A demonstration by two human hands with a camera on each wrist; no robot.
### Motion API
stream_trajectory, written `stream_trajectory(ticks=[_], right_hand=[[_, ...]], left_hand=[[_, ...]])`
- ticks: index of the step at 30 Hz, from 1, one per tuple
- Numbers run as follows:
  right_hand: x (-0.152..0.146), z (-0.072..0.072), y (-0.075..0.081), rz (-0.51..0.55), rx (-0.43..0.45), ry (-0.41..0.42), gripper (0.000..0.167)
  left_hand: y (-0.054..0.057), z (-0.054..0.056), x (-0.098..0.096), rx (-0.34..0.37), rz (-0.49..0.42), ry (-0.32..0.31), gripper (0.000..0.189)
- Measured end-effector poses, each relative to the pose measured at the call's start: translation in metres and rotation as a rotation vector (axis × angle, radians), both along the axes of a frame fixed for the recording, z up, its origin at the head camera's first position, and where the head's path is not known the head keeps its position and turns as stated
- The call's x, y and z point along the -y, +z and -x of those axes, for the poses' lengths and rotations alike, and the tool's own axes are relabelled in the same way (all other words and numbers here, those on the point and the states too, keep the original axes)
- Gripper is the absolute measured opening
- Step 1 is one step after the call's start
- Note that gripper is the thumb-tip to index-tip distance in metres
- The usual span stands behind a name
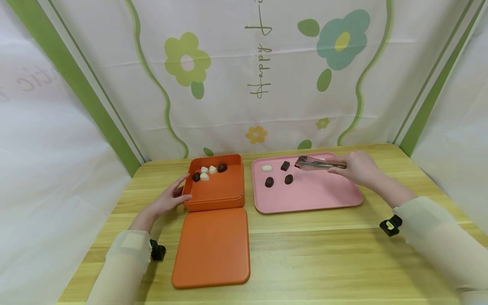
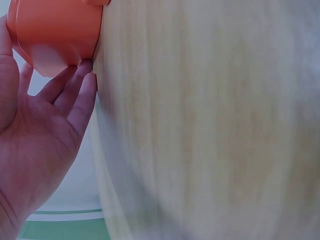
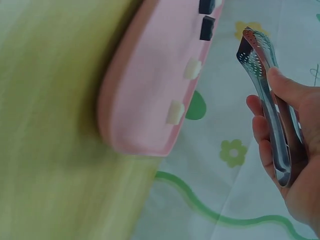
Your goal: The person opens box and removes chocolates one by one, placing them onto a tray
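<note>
My right hand [image 1: 360, 167] grips metal tongs [image 1: 316, 163] over the pink tray [image 1: 312, 197]. A dark piece [image 3: 244, 48] shows between the perforated tips of the tongs. Below and left of the tips, the tray bears a dark square piece [image 1: 285, 165], a white oval piece [image 1: 267, 168] and two dark rounded pieces [image 1: 288, 179]. My left hand [image 1: 167, 200] rests against the left side of an orange box [image 1: 217, 204], its thumb at the rim and its fingers [image 2: 81, 97] extended along the wall. Inside the box lie several white pieces [image 1: 204, 176] and dark pieces [image 1: 222, 168].
An orange lid [image 1: 213, 250] lies flat on the wooden table [image 1: 312, 258], directly in front of the box. Two white pieces [image 3: 176, 112] sit near the tray's far edge. A flower-printed cloth [image 1: 228, 106] hangs right behind the table, with white cloth at both sides.
</note>
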State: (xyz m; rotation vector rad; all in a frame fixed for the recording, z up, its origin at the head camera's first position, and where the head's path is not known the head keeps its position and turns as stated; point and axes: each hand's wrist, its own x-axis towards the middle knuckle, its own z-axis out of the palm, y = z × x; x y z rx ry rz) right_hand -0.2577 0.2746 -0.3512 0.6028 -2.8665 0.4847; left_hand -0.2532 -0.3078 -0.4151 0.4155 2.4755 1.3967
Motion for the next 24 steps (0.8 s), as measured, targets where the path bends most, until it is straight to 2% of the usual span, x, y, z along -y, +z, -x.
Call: stream_trajectory(ticks=[4,11,24], right_hand=[[-0.008,-0.003,-0.01,-0.017,0.009,-0.006,0.04],[-0.015,-0.007,-0.022,-0.044,0.083,-0.046,0.041],[-0.018,-0.006,-0.034,-0.069,0.082,-0.043,0.036]], left_hand=[[0.001,-0.001,-0.001,0.01,-0.001,0.0,0.076],[0.001,-0.003,-0.001,0.014,0.0,0.004,0.074],[0.0,-0.001,-0.001,0.006,-0.017,-0.002,0.076]])
